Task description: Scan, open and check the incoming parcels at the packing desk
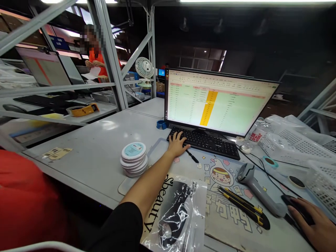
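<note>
My left hand (177, 144) lies with fingers spread on the left end of a black keyboard (207, 142). Behind the keyboard stands a monitor (236, 101) showing a spreadsheet with an orange column. At the right edge, my right hand (316, 220) is wrapped over a black computer mouse (298, 209). A black pen (192, 156) lies just below the left hand. Under my left forearm is a clear plastic bag (178, 213) with a dark item inside. Between the hands rest a grey barcode scanner (259, 190) and a yellow-and-black utility knife (244, 206).
A stack of round tins (133, 157) stands left of my forearm. White perforated baskets (296, 143) line the right side, near tape rolls (296, 181). A metal frame (107, 52) rises at the left. Beyond it, a person in orange (97, 57) holds paper.
</note>
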